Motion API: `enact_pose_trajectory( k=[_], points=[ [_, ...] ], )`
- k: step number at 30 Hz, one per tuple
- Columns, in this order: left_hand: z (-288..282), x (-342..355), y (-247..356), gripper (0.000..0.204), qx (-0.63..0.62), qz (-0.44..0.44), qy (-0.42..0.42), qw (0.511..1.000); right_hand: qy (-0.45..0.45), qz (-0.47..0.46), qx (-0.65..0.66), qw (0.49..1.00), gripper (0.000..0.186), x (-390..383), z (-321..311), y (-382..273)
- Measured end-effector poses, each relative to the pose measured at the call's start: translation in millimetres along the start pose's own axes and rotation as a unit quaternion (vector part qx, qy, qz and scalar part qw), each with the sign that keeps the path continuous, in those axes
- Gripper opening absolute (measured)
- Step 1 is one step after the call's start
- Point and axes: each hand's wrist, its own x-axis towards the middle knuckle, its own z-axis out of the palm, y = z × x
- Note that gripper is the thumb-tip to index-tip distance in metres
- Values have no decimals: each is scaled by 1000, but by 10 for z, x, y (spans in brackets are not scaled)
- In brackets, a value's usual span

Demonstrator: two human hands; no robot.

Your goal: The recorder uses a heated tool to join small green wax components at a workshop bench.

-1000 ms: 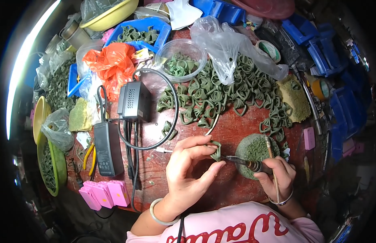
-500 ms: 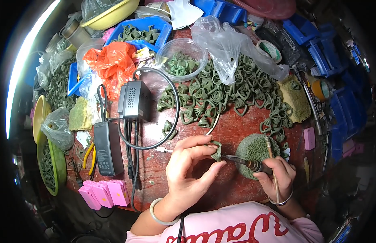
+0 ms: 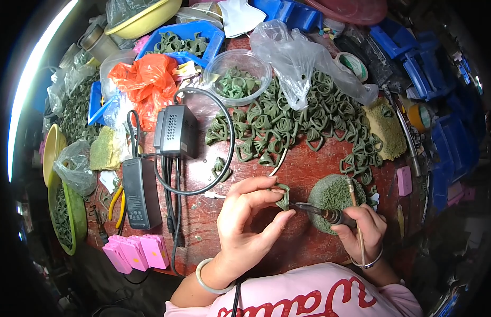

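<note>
My left hand (image 3: 248, 227) pinches a small green ring-shaped piece (image 3: 281, 195) upright between thumb and fingertips. My right hand (image 3: 361, 230) grips a dark-handled pen tool (image 3: 332, 215), its metal tip at or very near the lower part of that piece; I cannot tell if they touch. A thin wooden-handled brush (image 3: 360, 244) is held in the same hand, pointing away from me. Beneath the tool lies a round grey-green pad (image 3: 330, 190) covered in green crumbs. Just beyond my hands spreads a heap of similar green pieces (image 3: 279, 127).
Left are a black power box (image 3: 176, 132), adapter (image 3: 141, 193), looping cables, yellow-handled pliers (image 3: 119, 206) and pink blocks (image 3: 137, 253). Behind are a clear tub (image 3: 235, 79), blue bins (image 3: 182, 42), an orange bag (image 3: 145, 90) and a plastic bag (image 3: 298, 58). More blue trays (image 3: 446, 142) line the right.
</note>
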Motion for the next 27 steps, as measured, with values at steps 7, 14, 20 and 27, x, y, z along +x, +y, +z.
enact_pose_trajectory(
  k=[7, 14, 20, 27],
  points=[
    [-13, -27, 17, 35, -15, -11, 13, 1000, -3, -9, 8, 1000, 38, 6, 2, -15],
    [-4, -25, 2, 36, -42, -13, 0, 999, 0, -2, 5, 1000, 39, -1, 1, -7],
    [7, -27, -9, 35, -66, -30, -7, 997, 0, 1, 2, 1000, 39, -2, 0, -7],
    [5, -25, -7, 35, -65, -27, -10, 997, 6, -1, 1, 1000, 40, 2, 9, -1]
  ],
)
